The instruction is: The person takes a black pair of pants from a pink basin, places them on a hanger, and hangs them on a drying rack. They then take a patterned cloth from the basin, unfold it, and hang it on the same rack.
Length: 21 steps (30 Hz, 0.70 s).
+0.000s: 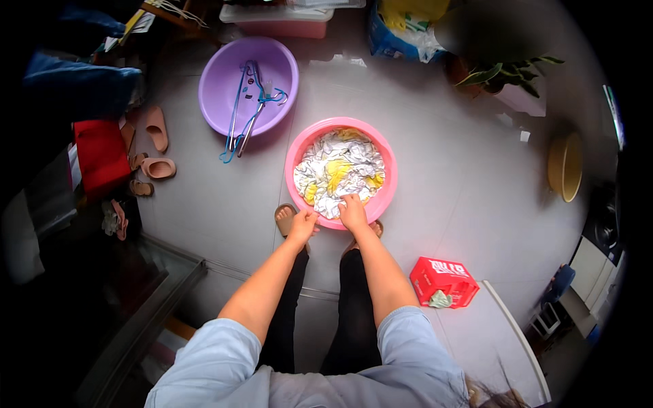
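A pink basin (389,194) stands on the floor in front of my feet. Crumpled white cloth with yellow patches and dark lines (335,160) fills it. My right hand (352,213) reaches over the near rim, its fingers closed on the near edge of the cloth. Just outside the rim, at the near left, my left hand (305,226) is closed with its fingers bent together. What it holds, if anything, is too small to make out.
A purple basin (214,109) with several hangers (248,115) stands at the far left. Pink slippers (158,168) and a red bag (101,160) lie further left. A red box (443,280) is near right; a potted plant (500,75) and tan basin (565,166) stand beyond.
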Available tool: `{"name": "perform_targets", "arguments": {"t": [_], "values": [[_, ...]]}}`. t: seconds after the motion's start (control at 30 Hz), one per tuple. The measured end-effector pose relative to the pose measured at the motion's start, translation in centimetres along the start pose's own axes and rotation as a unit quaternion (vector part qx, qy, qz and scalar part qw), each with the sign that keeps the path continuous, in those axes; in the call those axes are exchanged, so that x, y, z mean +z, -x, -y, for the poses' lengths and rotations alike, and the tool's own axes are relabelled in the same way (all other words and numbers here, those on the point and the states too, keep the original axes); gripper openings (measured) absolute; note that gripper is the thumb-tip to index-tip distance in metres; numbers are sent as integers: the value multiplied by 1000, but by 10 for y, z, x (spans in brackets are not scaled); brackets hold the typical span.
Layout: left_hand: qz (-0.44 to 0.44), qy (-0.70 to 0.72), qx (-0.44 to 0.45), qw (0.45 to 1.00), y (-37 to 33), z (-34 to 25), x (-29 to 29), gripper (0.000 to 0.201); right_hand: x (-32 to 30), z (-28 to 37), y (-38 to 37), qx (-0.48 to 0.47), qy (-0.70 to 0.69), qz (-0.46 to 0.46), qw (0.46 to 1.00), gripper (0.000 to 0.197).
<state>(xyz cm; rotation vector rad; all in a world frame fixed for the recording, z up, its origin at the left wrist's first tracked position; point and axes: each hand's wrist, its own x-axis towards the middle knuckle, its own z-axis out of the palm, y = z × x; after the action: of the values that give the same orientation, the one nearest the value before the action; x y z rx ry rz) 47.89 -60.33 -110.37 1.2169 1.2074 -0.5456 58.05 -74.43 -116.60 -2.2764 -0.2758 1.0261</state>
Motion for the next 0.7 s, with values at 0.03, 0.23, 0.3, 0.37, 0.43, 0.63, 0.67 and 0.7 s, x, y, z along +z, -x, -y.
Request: {"name": "perform_targets", "arguments": {"t": [0.03, 0.23, 0.3, 0.37, 0.43, 0.63, 0.67, 0.7], "values": [[-5, 25, -15, 1000, -16, 6, -3, 18, 12, 9, -20, -1, 26, -24, 999, 30], [4, 79, -33, 996, -64, 29, -9, 19, 55, 3, -85, -24, 143, -147, 978, 37], [1, 77, -35, 996, -57, 31, -12, 19, 48, -10, -88, -19, 103, -114, 988, 33], [-4, 88, -48, 995, -52, 37, -23, 20, 43, -11, -62, -26, 25, -127, 991, 24], [6, 109, -63, 992, -42, 36, -23, 21, 26, -6, -22, -11, -17, -121, 992, 22], [77, 185, -95, 975, 44, -34, 4, 57, -57, 81, 95, -77, -91, -191, 974, 21], [113, 204, -86, 969, 58, -45, 8, 72, -68, 98, 110, -99, -103, -195, 970, 21], [129, 197, -82, 968, 70, -53, 10, 71, -76, 114, 125, -121, -117, -198, 966, 21]]}}
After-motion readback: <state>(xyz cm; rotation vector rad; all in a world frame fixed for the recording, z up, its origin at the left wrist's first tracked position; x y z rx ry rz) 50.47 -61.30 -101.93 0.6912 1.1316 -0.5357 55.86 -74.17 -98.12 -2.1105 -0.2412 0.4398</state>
